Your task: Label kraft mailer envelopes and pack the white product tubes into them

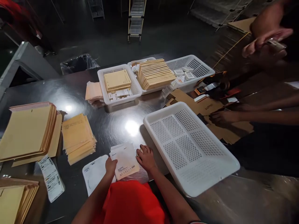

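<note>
A small stack of white printed envelopes (126, 161), with dark text and a barcode on the top one, lies at the table's near edge in front of my red top. My left hand (111, 166) grips the stack's left edge, thumb on top and the other fingers hidden. At its right edge is my right hand (146, 158), its fingers curled round something small and pale that I cannot make out. Partly under my left forearm lies a white sheet-like packet (94, 171) with a slot at the top. Left of it, a strip of printed labels (51, 180) hangs slightly curled.
An empty-looking white basket (161, 155) stands right of me. Yellow padded mailers (78, 137) and larger stacks (28, 130) lie left. Baskets (137, 90) with envelopes and small boxes line the far edge. Another person's hand (224, 116) rests on brown cardboard (198, 105).
</note>
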Action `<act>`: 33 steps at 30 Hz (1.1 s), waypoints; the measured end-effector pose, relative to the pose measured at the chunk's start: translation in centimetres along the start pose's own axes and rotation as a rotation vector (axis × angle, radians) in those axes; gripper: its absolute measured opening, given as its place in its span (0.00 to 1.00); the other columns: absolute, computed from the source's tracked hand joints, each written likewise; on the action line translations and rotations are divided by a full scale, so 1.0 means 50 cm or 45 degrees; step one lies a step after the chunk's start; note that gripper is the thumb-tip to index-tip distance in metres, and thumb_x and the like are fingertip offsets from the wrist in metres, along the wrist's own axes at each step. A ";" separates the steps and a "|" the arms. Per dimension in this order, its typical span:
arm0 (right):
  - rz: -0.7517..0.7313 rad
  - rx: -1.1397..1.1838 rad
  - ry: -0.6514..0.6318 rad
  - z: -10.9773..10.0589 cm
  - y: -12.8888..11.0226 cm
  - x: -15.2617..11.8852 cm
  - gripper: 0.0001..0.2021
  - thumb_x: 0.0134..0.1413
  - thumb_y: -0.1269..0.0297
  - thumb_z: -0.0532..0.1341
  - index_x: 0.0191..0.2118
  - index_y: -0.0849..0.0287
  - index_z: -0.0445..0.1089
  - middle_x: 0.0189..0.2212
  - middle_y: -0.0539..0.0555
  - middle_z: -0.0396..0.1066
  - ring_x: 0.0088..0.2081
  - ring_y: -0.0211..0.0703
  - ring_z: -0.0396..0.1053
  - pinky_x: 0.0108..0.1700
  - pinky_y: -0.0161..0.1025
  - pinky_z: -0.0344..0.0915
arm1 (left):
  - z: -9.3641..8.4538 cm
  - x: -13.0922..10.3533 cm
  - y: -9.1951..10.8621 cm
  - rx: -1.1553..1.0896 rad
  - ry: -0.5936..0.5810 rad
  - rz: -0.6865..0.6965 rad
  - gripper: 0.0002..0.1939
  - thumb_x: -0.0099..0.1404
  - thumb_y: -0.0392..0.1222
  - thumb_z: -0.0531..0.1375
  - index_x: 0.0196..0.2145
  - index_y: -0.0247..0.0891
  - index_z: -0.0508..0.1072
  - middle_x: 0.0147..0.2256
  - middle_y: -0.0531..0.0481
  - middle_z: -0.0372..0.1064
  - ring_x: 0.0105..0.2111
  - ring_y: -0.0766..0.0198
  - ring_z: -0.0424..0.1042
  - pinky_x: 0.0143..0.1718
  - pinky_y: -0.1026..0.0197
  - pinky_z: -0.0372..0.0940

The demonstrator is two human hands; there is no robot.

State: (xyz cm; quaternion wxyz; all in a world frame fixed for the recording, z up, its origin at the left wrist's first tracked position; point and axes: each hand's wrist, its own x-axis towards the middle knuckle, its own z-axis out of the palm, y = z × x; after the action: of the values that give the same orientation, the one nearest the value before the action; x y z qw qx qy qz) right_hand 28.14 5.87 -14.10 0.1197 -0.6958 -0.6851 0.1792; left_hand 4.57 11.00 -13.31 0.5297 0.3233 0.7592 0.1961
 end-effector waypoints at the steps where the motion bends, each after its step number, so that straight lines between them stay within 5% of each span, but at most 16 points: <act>1: 0.019 0.013 0.005 -0.002 -0.001 0.002 0.16 0.58 0.60 0.57 0.51 0.53 0.69 0.59 0.62 0.61 0.59 0.61 0.53 0.58 0.58 0.49 | 0.004 0.000 0.002 0.057 0.013 0.000 0.10 0.46 0.32 0.63 0.30 0.38 0.73 0.33 0.39 0.77 0.37 0.43 0.76 0.36 0.51 0.68; 7: 0.185 0.157 0.255 -0.001 -0.048 -0.020 0.19 0.58 0.65 0.56 0.55 0.51 0.66 0.63 0.60 0.55 0.65 0.64 0.45 0.62 0.65 0.37 | -0.018 -0.031 0.015 0.183 0.019 0.145 0.15 0.50 0.37 0.60 0.38 0.36 0.72 0.41 0.37 0.76 0.43 0.44 0.75 0.43 0.51 0.68; 12: 0.118 0.256 0.074 0.013 -0.119 -0.038 0.18 0.59 0.64 0.54 0.55 0.57 0.65 0.54 0.64 0.65 0.56 0.59 0.59 0.58 0.56 0.52 | -0.126 -0.078 -0.017 0.322 0.193 0.331 0.26 0.60 0.43 0.56 0.56 0.34 0.63 0.59 0.36 0.62 0.59 0.50 0.62 0.59 0.53 0.58; 16: 0.322 0.298 0.046 0.040 -0.170 -0.027 0.30 0.48 0.59 0.64 0.58 0.63 0.61 0.52 0.71 0.63 0.55 0.68 0.59 0.55 0.57 0.54 | -0.204 -0.092 -0.077 0.567 0.496 0.118 0.43 0.59 0.54 0.57 0.62 0.24 0.50 0.62 0.19 0.48 0.63 0.29 0.49 0.57 0.33 0.54; 19: 0.472 0.220 0.055 0.050 -0.179 -0.019 0.36 0.43 0.57 0.68 0.57 0.65 0.60 0.50 0.73 0.64 0.54 0.71 0.61 0.52 0.57 0.58 | -0.225 -0.087 -0.113 0.574 0.482 0.020 0.51 0.53 0.59 0.62 0.61 0.20 0.49 0.59 0.14 0.49 0.59 0.22 0.52 0.52 0.31 0.58; 25: 0.617 0.100 -0.020 0.024 -0.158 -0.019 0.26 0.47 0.53 0.64 0.51 0.60 0.62 0.44 0.65 0.70 0.43 0.59 0.71 0.40 0.48 0.65 | -0.251 -0.072 -0.130 0.457 0.456 0.028 0.44 0.52 0.56 0.63 0.58 0.25 0.54 0.56 0.18 0.55 0.54 0.29 0.61 0.48 0.38 0.64; 31: 0.539 0.015 0.126 0.013 -0.161 -0.026 0.21 0.47 0.59 0.63 0.47 0.63 0.64 0.44 0.70 0.69 0.48 0.65 0.68 0.46 0.52 0.63 | -0.282 -0.089 -0.115 0.138 0.547 0.194 0.27 0.53 0.42 0.63 0.49 0.33 0.59 0.55 0.28 0.58 0.61 0.35 0.54 0.58 0.38 0.54; 33: 0.609 0.187 0.173 0.007 -0.159 -0.027 0.20 0.46 0.60 0.62 0.45 0.60 0.64 0.42 0.68 0.70 0.48 0.65 0.68 0.46 0.53 0.63 | -0.290 -0.100 -0.110 -0.035 0.486 0.254 0.23 0.55 0.41 0.61 0.47 0.35 0.61 0.52 0.32 0.63 0.58 0.40 0.61 0.57 0.40 0.57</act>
State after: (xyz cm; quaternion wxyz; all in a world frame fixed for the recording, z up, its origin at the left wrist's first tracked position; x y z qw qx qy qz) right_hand 20.75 4.75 -11.02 0.1698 -0.8378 -0.4768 0.2047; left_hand -9.33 4.22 -8.22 0.3588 0.3466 0.8072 0.3156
